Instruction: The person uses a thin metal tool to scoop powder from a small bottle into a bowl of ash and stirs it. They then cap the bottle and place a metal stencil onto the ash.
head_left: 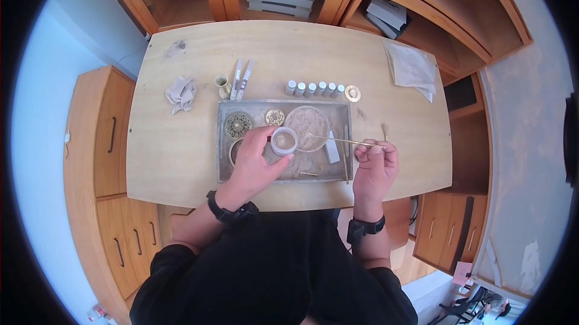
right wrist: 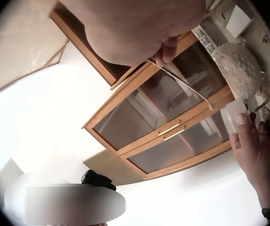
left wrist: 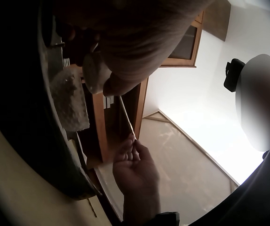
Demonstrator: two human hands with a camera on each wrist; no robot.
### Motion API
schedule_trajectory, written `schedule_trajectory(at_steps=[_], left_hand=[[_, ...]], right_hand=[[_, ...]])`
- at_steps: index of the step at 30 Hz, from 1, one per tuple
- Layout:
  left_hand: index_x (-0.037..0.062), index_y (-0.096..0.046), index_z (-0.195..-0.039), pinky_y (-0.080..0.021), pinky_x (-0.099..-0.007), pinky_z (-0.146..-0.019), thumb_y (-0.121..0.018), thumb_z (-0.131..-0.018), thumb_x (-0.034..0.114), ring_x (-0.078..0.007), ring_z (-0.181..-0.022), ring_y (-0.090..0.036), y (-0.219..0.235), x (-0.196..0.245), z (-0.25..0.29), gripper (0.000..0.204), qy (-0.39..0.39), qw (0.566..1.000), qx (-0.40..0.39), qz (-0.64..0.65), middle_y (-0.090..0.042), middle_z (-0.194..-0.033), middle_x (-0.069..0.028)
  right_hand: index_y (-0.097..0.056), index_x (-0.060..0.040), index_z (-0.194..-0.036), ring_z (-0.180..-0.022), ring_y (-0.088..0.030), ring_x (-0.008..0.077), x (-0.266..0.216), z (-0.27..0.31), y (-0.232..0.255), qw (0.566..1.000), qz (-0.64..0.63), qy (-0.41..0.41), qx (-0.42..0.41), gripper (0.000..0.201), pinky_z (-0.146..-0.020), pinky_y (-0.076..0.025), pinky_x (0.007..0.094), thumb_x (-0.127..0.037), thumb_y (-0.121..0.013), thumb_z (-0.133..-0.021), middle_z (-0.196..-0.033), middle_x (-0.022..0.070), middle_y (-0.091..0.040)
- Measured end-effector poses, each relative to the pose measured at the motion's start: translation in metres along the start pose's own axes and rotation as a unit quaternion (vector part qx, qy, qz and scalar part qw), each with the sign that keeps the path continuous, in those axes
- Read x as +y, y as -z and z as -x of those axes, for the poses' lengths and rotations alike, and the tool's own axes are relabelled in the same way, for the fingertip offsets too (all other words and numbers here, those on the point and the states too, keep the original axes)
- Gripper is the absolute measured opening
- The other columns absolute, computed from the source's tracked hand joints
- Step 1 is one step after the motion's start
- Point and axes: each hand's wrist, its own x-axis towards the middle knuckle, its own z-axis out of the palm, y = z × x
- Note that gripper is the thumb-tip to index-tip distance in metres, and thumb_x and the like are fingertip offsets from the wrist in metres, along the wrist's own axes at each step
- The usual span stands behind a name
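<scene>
My left hand (head_left: 247, 168) holds a small translucent white jar (head_left: 283, 153) between thumb and fingers, with pale brown powder inside. It is above the tray, near the glass bowl. In my right hand (head_left: 376, 171), thumb and fingers pinch the far end of a thin brass incense spoon (head_left: 344, 140). The spoon's small tip points left and overlaps the bowl in the head view; in the right wrist view it is close to the jar, apart from it. The textured glass bowl (right wrist: 241, 70) has pale powder in it and sits in the tray.
The grey tray (head_left: 225, 172) also holds a pierced brass lid (head_left: 238, 125), a round brass stencil (head_left: 275, 117) and a white block (head_left: 332, 147). Several silver-capped vials (head_left: 312, 89), a brass vase (head_left: 222, 86), crumpled tissue (head_left: 181, 94) and folded cloth (head_left: 412, 70) lie beyond.
</scene>
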Motion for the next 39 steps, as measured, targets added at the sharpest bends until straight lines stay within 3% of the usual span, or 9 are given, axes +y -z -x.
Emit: schedule_trajectory(at_steps=[14, 17, 19, 23, 25, 28, 31, 34, 39], left_hand=[[0.0019, -0.062, -0.129, -0.052, -0.042, -0.096, -0.086, -0.078, 0.013, -0.0335, -0.111, -0.065, -0.001, -0.001, 0.0, 0.058, -0.016, 1.0, 0.003, -0.01, -0.066, -0.122, -0.0165], [0.0016, -0.062, -0.129, -0.052, -0.0428, -0.096, -0.086, -0.078, 0.014, -0.0338, -0.111, -0.064, -0.001, -0.001, 0.0, 0.058, 0.003, 1.0, 0.004, -0.002, -0.066, -0.121, -0.0165], [0.0011, -0.061, -0.128, -0.051, -0.0447, -0.097, -0.086, -0.078, 0.016, -0.0347, -0.111, -0.062, 0.003, 0.002, -0.001, 0.058, 0.046, 0.999, 0.0, 0.014, -0.066, -0.121, -0.017], [0.0026, -0.062, -0.127, -0.052, -0.0434, -0.095, -0.086, -0.078, 0.015, -0.0337, -0.11, -0.064, 0.003, 0.0, -0.001, 0.057, 0.03, 1.0, 0.004, 0.007, -0.066, -0.12, -0.0159], [0.0045, -0.063, -0.127, -0.052, -0.0411, -0.094, -0.086, -0.078, 0.013, -0.0323, -0.11, -0.065, 0.001, -0.001, -0.001, 0.056, -0.016, 1.0, 0.019, -0.006, -0.067, -0.12, -0.0159], [0.0042, -0.063, -0.128, -0.052, -0.0413, -0.095, -0.086, -0.078, 0.013, -0.0328, -0.11, -0.065, 0.002, -0.001, -0.001, 0.056, 0.022, 0.999, 0.043, -0.017, -0.067, -0.119, -0.0158], [0.0021, -0.061, -0.128, -0.052, -0.0443, -0.095, -0.086, -0.078, 0.015, -0.0338, -0.109, -0.063, -0.002, -0.001, 0.001, 0.057, -0.031, 0.999, 0.028, -0.023, -0.066, -0.12, -0.0164], [0.0021, -0.061, -0.128, -0.052, -0.0442, -0.095, -0.086, -0.079, 0.016, -0.034, -0.108, -0.063, 0.002, 0.005, 0.0, 0.057, 0.031, 0.999, 0.027, -0.013, -0.066, -0.12, -0.0163], [0.0018, -0.061, -0.128, -0.053, -0.043, -0.094, -0.086, -0.079, 0.016, -0.0325, -0.105, -0.064, 0.006, 0.001, -0.001, 0.057, 0.056, 0.998, 0.032, 0.001, -0.066, -0.115, -0.0164]], right_hand=[[-0.056, -0.0013, -0.113, -0.094, -0.071, 0.0202, -0.001, 0.019, -0.019, 0.978, 0.148, 0.068, -0.127, 0.013, -0.089, -0.059, 0.0341, 0.004, -0.061, -0.102, -0.112, 0.02, -0.073], [-0.057, -0.0025, -0.113, -0.092, -0.07, 0.0224, 0.002, 0.017, -0.013, 0.98, 0.134, 0.114, -0.096, 0.013, -0.087, -0.059, 0.0362, 0.001, -0.061, -0.102, -0.109, 0.0197, -0.073], [-0.057, -0.0025, -0.114, -0.092, -0.07, 0.0223, 0.002, 0.014, -0.008, 0.984, 0.123, 0.114, -0.058, 0.013, -0.088, -0.058, 0.036, 0.001, -0.061, -0.103, -0.11, 0.0197, -0.072], [-0.058, -0.0018, -0.115, -0.092, -0.07, 0.0225, 0.002, 0.008, 0.005, 0.992, 0.103, 0.074, 0.015, 0.012, -0.087, -0.058, 0.0354, -0.001, -0.061, -0.104, -0.112, 0.0192, -0.072], [-0.058, -0.0013, -0.116, -0.092, -0.07, 0.0223, 0.004, 0.008, 0.008, 0.992, 0.105, 0.069, 0.016, 0.012, -0.087, -0.057, 0.0353, -0.001, -0.061, -0.104, -0.112, 0.019, -0.072], [-0.059, -0.0008, -0.116, -0.093, -0.07, 0.0216, 0.006, 0.008, 0.014, 0.991, 0.119, 0.067, 0.014, 0.012, -0.088, -0.058, 0.0352, -0.002, -0.061, -0.104, -0.113, 0.0189, -0.072], [-0.059, 0.0004, -0.115, -0.093, -0.072, 0.0196, 0.008, 0.009, 0.012, 0.991, 0.118, 0.065, 0.009, 0.012, -0.09, -0.059, 0.0335, -0.001, -0.062, -0.103, -0.112, 0.0186, -0.073], [-0.059, 0.0011, -0.114, -0.093, -0.073, 0.0181, 0.01, 0.008, 0.011, 0.989, 0.133, 0.064, 0.008, 0.012, -0.09, -0.059, 0.0317, 0.0, -0.062, -0.103, -0.111, 0.0178, -0.074], [-0.061, -0.0008, -0.114, -0.091, -0.072, 0.0184, 0.016, 0.009, 0.014, 0.985, 0.167, 0.043, -0.002, 0.011, -0.088, -0.058, 0.0344, -0.003, -0.064, -0.104, -0.111, 0.0161, -0.074]])
